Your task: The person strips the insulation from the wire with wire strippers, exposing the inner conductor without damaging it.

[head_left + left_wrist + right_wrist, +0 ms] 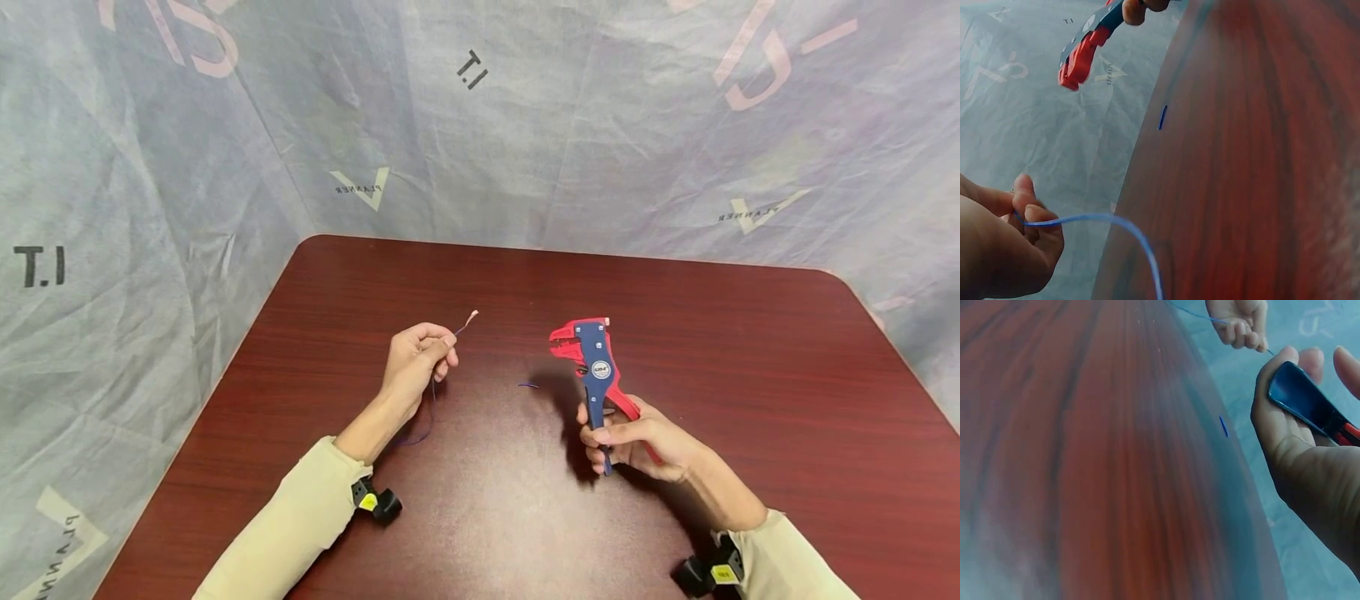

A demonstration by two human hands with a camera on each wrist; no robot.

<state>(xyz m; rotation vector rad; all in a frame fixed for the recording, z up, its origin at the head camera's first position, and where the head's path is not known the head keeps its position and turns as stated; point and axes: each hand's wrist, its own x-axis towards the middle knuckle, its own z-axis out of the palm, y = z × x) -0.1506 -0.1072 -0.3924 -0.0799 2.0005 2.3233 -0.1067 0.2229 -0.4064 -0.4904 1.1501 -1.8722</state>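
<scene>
My left hand [416, 367] pinches a thin blue wire [1125, 225] between thumb and fingertips, a little above the table. Past the fingertips the wire's bare copper-coloured end [472, 317] points up and to the right; the rest hangs below the hand in a loop. To the right, my right hand [656, 442] holds a red and blue wire stripper [600, 367] by its handles, head up. The stripper's jaws face left and stand apart from the wire. Between the hands, a short blue piece [528, 385] like cut insulation lies on the table.
The dark red wooden table [480, 533] has rounded far corners. Grey printed sheeting [525, 133] hangs behind it and along its sides. A small black camera [378, 502] is strapped to the left wrist, another [705, 575] to the right.
</scene>
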